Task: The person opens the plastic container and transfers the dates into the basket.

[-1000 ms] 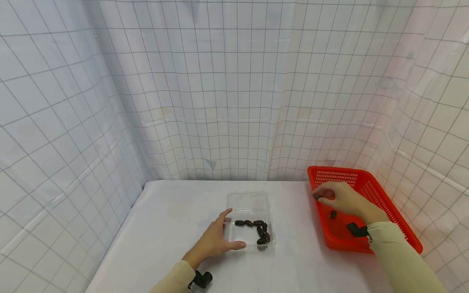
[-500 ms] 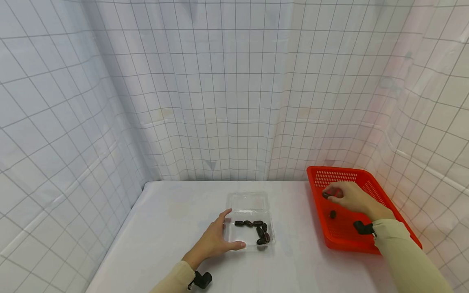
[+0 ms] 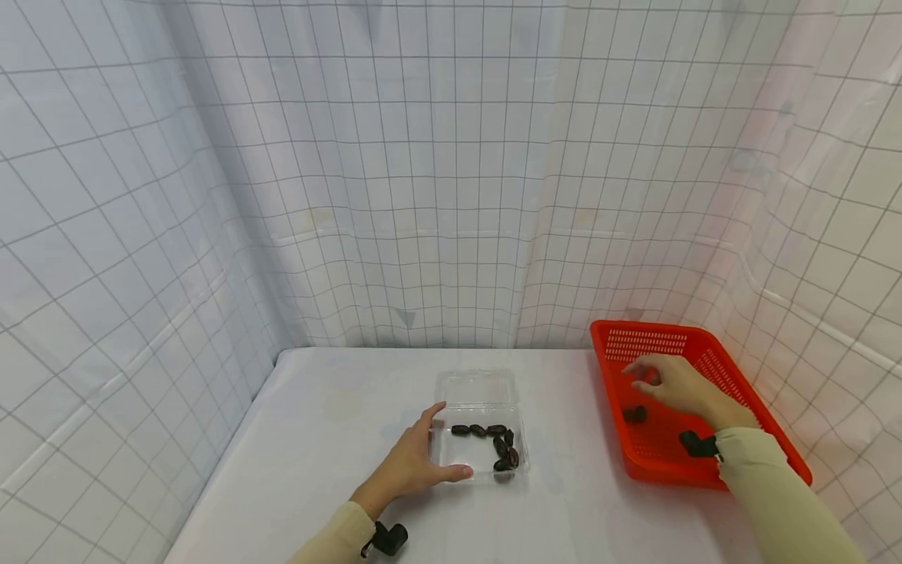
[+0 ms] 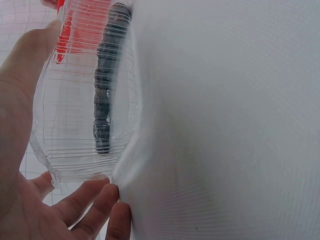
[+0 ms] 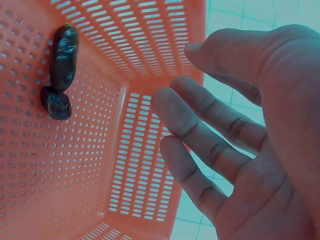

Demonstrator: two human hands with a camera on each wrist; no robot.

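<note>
Right hand (image 3: 678,385) is held released over the red basket (image 3: 658,464), two dates (image 3: 640,413) at its eight o'clock; at nine, a clear clamshell (image 3: 468,451) is gripped by the left hand (image 3: 412,464).

The light is soft, the right wrist view tinted blue-green.

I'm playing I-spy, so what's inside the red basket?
Two dark, shiny, date-like pieces lie close together inside the red basket. In the head view, the right hand and sleeve cover part of the inside, so I can't tell everything beneath them.
</note>
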